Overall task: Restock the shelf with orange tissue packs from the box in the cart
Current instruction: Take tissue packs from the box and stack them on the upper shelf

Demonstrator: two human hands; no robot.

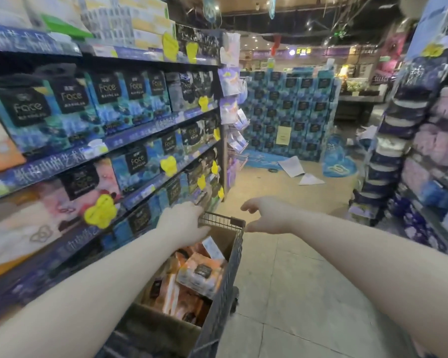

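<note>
A dark wire cart stands in the aisle beside the left shelf. Inside it sits an open cardboard box filled with orange tissue packs. My left hand grips the cart's far rim at its left corner. My right hand hovers just right of that rim, fingers spread and holding nothing. The shelf holds blue and dark "Face" tissue packs, with pink and orange packs at the near left.
A tall stack of blue tissue packs closes the aisle's far end, with loose sheets of paper on the floor before it. Another shelf of purple and pink packs lines the right side. Tiled floor lies between.
</note>
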